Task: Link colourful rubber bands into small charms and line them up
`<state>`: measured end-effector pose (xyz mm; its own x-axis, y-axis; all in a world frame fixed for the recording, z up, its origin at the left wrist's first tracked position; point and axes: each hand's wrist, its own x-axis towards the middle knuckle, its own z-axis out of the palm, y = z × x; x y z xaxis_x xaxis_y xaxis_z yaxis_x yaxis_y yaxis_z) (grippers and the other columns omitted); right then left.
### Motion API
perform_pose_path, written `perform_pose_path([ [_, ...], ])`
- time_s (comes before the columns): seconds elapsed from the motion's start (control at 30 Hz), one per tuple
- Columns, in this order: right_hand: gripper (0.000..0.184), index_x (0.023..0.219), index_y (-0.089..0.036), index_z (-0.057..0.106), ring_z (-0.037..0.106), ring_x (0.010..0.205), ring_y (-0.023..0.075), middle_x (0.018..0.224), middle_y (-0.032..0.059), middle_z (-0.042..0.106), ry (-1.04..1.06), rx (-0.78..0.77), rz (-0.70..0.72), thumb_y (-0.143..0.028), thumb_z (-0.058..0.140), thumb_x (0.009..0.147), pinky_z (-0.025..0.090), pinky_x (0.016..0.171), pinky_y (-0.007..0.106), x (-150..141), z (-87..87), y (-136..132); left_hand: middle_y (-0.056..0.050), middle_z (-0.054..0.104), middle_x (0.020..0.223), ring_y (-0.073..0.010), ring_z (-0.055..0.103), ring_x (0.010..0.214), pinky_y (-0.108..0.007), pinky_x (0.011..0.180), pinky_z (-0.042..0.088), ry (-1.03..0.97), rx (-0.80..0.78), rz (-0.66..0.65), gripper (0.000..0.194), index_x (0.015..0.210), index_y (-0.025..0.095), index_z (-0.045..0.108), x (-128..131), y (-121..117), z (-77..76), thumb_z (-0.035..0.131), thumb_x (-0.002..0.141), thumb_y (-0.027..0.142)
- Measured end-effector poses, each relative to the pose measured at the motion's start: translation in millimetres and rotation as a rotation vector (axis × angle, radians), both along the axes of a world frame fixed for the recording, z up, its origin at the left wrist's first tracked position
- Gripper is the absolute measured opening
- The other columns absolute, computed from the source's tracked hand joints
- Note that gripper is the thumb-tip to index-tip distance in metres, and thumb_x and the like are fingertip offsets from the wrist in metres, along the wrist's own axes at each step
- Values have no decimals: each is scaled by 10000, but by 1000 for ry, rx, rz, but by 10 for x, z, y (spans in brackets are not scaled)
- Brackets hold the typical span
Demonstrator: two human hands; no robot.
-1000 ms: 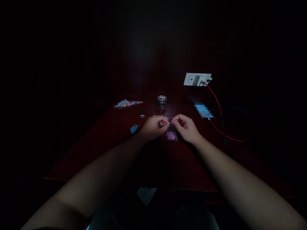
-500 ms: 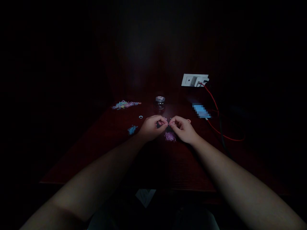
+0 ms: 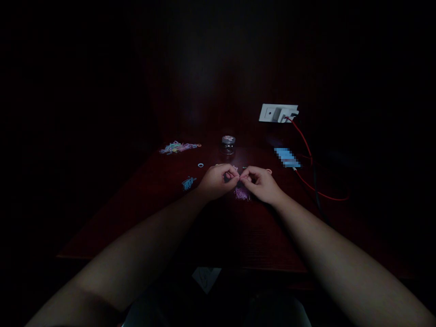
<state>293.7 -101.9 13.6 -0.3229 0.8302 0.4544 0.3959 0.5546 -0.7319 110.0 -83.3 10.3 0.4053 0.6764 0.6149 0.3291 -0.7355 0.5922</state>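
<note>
Both hands meet over the table with fingertips almost touching. My left hand (image 3: 220,180) is closed in a pinch of thumb and forefinger. Opposite it, my right hand (image 3: 259,182) pinches in the same way. Between the fingertips is a tiny piece of what looks like a rubber band, mostly covered by the fingers. Just below them lies a pile of purple rubber bands (image 3: 242,194). A smaller heap of blue rubber bands (image 3: 188,183) sits left of my left hand, with a single pale blue band (image 3: 200,165) above it.
A small clear lidded jar (image 3: 228,145) stands beyond my hands. Mixed coloured bands (image 3: 179,147) lie at the back left. A phone (image 3: 287,157) on a red cable (image 3: 304,180) lies to the right, below a wall socket (image 3: 272,113) with a charger. The surroundings are very dark.
The fingertips have shifted slightly, and the pale bit seen between them before is now harder to see. Both hands stay in nearly the same place; the view has moved a little.
</note>
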Motion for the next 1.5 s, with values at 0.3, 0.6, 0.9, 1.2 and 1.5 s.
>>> perform_pose_path([
  [0.3, 158, 751, -164, 577, 457, 608, 119, 687, 10, 541, 145, -17, -11, -311, 600, 806, 349, 557, 253, -8, 21, 9, -16, 643, 714, -99, 554, 632, -213, 588, 451, 0, -11, 11, 41, 757, 150, 631, -5, 14, -10, 616, 739, 183],
  [0.6, 185, 735, -154, 568, 404, 545, 94, 624, -21, 491, 190, -99, 16, -327, 593, 796, 297, 518, 238, -31, 24, -2, -4, 624, 669, -91, 534, 602, -207, 581, 438, 12, -22, -8, 23, 731, 148, 625, -5, -11, 7, 612, 718, 161],
  [0.9, 215, 746, -160, 556, 378, 529, 89, 605, -28, 470, 167, -116, 2, -364, 594, 798, 278, 497, 230, -19, 18, -1, -2, 632, 673, -95, 547, 611, -212, 586, 449, 11, -47, -12, 41, 749, 150, 635, -2, -9, 3, 608, 722, 165],
  [1.2, 203, 748, -157, 544, 357, 518, 84, 605, -28, 459, 150, -88, 0, -346, 581, 813, 266, 487, 231, -11, 19, 1, -13, 644, 703, -97, 551, 623, -220, 589, 456, 23, -35, -2, 31, 740, 155, 630, 5, -20, 22, 609, 720, 166],
  [1.5, 229, 735, -165, 549, 374, 498, 81, 590, -34, 466, 210, -140, 26, -375, 613, 800, 279, 474, 226, -12, 8, 0, -6, 632, 696, -86, 539, 605, -211, 577, 452, 49, -49, -13, 46, 741, 154, 654, 8, -49, 44, 616, 717, 162],
])
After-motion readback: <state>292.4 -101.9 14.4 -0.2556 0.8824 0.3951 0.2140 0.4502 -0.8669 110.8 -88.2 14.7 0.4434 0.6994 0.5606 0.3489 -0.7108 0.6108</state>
